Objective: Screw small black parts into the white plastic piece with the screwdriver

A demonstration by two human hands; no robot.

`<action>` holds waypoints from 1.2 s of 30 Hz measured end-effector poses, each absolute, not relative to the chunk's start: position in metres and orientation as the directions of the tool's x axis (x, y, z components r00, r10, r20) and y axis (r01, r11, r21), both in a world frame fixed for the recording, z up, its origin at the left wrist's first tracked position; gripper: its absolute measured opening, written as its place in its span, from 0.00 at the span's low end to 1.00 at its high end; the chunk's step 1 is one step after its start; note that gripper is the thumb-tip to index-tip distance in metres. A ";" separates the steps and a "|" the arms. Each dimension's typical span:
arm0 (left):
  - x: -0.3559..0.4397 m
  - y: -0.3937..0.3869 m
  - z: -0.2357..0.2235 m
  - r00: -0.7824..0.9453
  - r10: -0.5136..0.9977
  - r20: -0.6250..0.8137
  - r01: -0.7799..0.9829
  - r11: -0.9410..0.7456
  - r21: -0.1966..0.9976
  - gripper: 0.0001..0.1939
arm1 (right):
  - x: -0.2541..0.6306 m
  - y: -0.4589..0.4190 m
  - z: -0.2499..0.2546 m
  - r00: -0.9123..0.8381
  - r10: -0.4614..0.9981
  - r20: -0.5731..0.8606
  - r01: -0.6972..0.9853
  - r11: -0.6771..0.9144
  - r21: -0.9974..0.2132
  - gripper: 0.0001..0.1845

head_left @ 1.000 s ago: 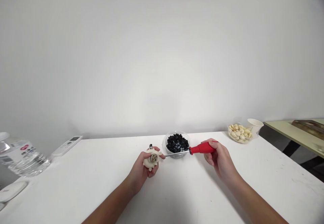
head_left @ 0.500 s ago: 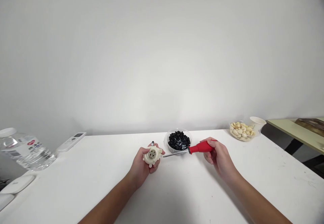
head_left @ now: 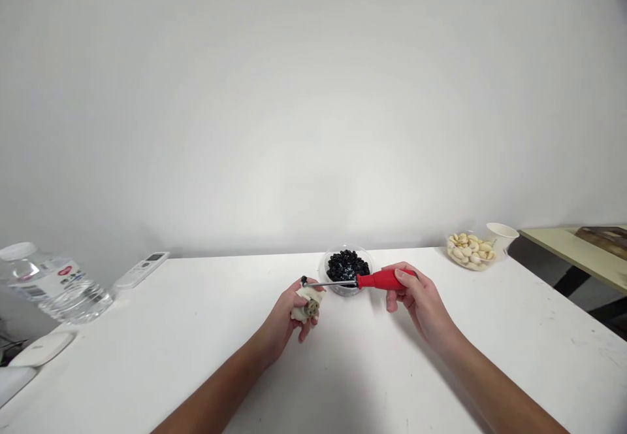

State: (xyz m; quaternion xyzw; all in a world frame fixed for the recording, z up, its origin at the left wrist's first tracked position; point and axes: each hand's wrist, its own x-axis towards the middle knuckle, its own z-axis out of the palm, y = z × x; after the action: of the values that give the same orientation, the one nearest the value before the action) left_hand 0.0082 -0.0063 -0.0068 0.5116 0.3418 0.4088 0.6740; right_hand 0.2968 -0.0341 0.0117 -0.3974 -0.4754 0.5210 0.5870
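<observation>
My left hand is closed round a small cream plastic housing with a round metal part in its face. The housing is tilted toward the right, and a small dark piece stands at its top edge. In my right hand is a screwdriver with a red handle, held level by the fingers. Its metal shaft points left, and the tip meets or lies right by the dark piece; I cannot tell whether it is seated. The shaft passes in front of a clear bowl of black beans.
A bowl of pale beans or nuts and a paper cup stand at the right back of the white table. At left are a water bottle, a remote control and a white flat object.
The screwdriver's tip has moved left and up to the dark piece on the housing. My left hand has turned the housing so its face tilts to the right.
</observation>
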 end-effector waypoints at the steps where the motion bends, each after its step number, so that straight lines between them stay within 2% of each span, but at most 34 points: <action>1: 0.008 -0.006 -0.006 0.433 0.900 -0.053 -0.181 0.144 0.973 0.18 | 0.297 -0.033 0.011 0.010 0.990 0.143 -0.227 0.142 -0.964 0.18; 5: 0.006 -0.006 -0.008 0.442 0.894 -0.067 -0.177 0.160 0.971 0.19 | 0.298 -0.030 0.009 0.029 0.989 0.147 -0.191 0.150 -0.970 0.18; 11: 0.011 -0.009 -0.005 0.454 0.891 -0.002 -0.298 0.155 0.942 0.22 | 0.303 -0.030 0.007 0.050 0.987 0.155 -0.200 0.162 -0.966 0.18; 20: 0.017 -0.020 0.008 0.383 0.922 0.055 -0.116 -0.011 0.993 0.26 | 0.307 -0.029 0.010 0.137 0.980 0.143 -0.250 0.174 -0.952 0.15; 28: 0.020 -0.024 0.005 0.427 0.904 0.034 -0.126 0.023 0.992 0.25 | 0.310 -0.029 0.010 0.140 0.979 0.148 -0.218 0.176 -0.960 0.15; 36: 0.023 -0.024 -0.001 0.391 0.919 0.045 -0.127 0.006 0.992 0.28 | 0.315 -0.027 0.006 0.159 0.979 0.127 -0.249 0.165 -0.954 0.13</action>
State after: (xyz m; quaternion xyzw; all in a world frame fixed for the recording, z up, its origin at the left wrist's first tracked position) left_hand 0.0233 -0.0237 -0.0006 0.5626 0.3520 0.4251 0.6156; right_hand 0.3146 -0.0268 0.0062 -0.4256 -0.4287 0.4864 0.6313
